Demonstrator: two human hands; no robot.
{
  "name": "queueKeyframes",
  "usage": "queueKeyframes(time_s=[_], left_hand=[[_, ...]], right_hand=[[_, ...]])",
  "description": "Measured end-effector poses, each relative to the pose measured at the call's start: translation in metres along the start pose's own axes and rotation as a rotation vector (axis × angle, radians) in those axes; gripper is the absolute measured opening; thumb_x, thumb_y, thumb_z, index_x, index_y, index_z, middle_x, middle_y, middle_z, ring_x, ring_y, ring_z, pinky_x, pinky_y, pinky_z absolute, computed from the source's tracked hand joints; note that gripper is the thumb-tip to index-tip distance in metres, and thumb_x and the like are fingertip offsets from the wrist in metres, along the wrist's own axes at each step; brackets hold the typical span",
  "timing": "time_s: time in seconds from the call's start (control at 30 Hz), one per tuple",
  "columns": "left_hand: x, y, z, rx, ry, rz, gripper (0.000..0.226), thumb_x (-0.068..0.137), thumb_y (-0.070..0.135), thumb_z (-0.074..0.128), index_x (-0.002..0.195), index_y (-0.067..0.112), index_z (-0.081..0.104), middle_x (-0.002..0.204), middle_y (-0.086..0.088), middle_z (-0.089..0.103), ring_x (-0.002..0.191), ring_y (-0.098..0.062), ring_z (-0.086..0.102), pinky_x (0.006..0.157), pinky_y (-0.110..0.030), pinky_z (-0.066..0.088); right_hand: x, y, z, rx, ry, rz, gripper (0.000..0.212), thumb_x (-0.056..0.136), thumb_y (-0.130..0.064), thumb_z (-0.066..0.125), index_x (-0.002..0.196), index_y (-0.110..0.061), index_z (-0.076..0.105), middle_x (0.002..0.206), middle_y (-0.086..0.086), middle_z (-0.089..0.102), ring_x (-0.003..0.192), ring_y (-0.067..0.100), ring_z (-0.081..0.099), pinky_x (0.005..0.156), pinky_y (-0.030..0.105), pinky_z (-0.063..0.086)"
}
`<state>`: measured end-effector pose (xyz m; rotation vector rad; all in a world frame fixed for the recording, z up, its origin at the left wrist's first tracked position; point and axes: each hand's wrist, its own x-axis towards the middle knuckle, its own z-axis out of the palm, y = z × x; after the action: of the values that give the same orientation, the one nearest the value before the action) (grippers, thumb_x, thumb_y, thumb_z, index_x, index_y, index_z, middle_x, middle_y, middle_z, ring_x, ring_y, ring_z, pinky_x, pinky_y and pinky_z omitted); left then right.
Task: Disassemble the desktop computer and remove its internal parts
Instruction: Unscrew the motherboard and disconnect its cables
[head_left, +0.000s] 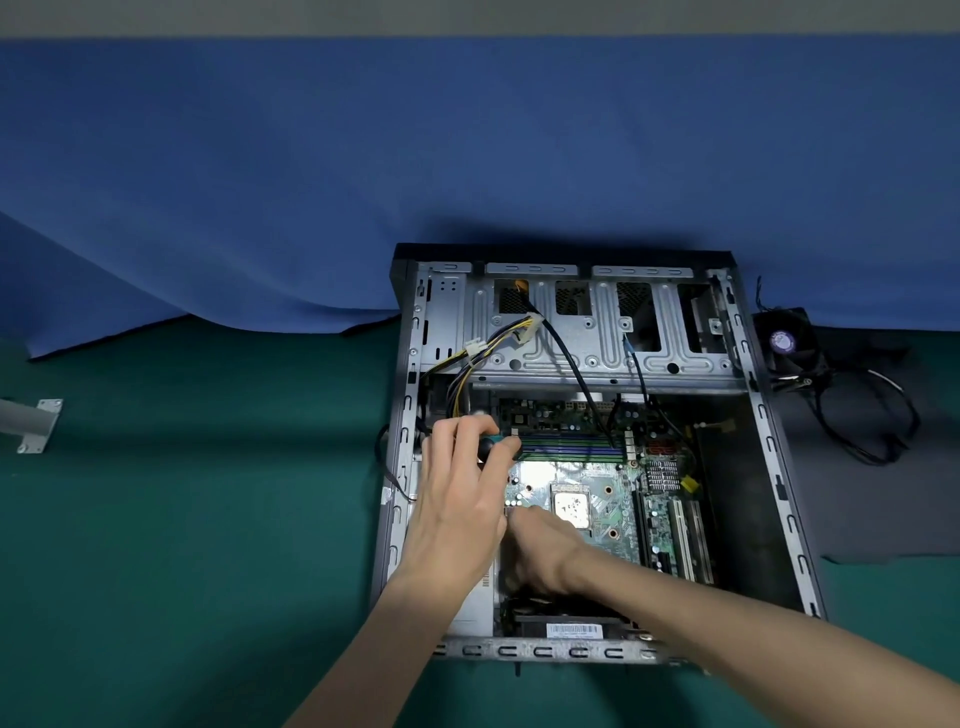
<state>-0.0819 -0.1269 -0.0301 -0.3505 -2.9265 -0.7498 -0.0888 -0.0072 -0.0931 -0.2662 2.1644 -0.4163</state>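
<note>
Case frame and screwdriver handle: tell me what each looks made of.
Case frame: bare sheet metal, probably steel; dull grey sheen, stamped slots and folded edges. Screwdriver handle, gripped by the left hand: likely plastic or rubber; matte teal and black, no metallic shine.

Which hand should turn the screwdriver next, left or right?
Left, probably. The left hand grips the screwdriver handle above the motherboard, so it can twist straight away. The right hand sits low on the board with its fingers hidden, perhaps steadying something.
</note>
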Motion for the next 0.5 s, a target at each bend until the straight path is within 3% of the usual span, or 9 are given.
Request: queueKeyframes(time_s=[0.13, 0.23, 0.37, 0.5], left_hand=[[0.0, 0.0, 0.0, 0.014, 0.017, -0.002, 0.054, 0.061, -0.02, 0.045, 0.108, 0.001, 0.061, 0.111, -0.018, 0.052, 0.102, -0.032, 0.043, 0.069, -0.043, 0.048], [0.0, 0.0, 0.001, 0.026, 0.037, 0.012, 0.053, 0.062, -0.021, 0.045, 0.107, 0.001, 0.062, 0.11, -0.018, 0.052, 0.101, -0.032, 0.044, 0.07, -0.041, 0.048], [0.0, 0.0, 0.001, 0.056, 0.043, 0.005, 0.058, 0.059, -0.026, 0.059, 0.11, 0.0, 0.062, 0.111, -0.018, 0.051, 0.103, -0.031, 0.044, 0.073, -0.039, 0.05], [-0.001, 0.004, -0.001, 0.078, 0.061, 0.04, 0.052, 0.064, -0.019, 0.071, 0.112, 0.0, 0.064, 0.109, -0.02, 0.055, 0.099, -0.03, 0.049, 0.074, -0.035, 0.049]], right_hand=[[-0.005, 0.016, 0.006, 0.313, 0.023, 0.046, 0.013, 0.082, -0.002, 0.066, 0.077, -0.013, 0.064, 0.077, -0.005, 0.069, 0.072, 0.007, 0.065, 0.073, 0.026, 0.056], [-0.005, 0.021, 0.005, 0.428, 0.116, 0.055, 0.012, 0.086, -0.003, 0.06, 0.079, -0.014, 0.061, 0.072, -0.008, 0.065, 0.064, 0.003, 0.06, 0.065, 0.022, 0.055], [-0.01, 0.025, -0.009, 0.675, 0.234, -0.022, 0.009, 0.089, 0.0, 0.057, 0.084, -0.006, 0.059, 0.074, 0.002, 0.07, 0.068, 0.012, 0.068, 0.069, 0.031, 0.058], [-0.036, 0.037, -0.038, 1.036, 0.332, -0.084, 0.008, 0.094, 0.001, 0.053, 0.087, -0.002, 0.052, 0.08, 0.019, 0.071, 0.07, 0.029, 0.071, 0.069, 0.042, 0.059]])
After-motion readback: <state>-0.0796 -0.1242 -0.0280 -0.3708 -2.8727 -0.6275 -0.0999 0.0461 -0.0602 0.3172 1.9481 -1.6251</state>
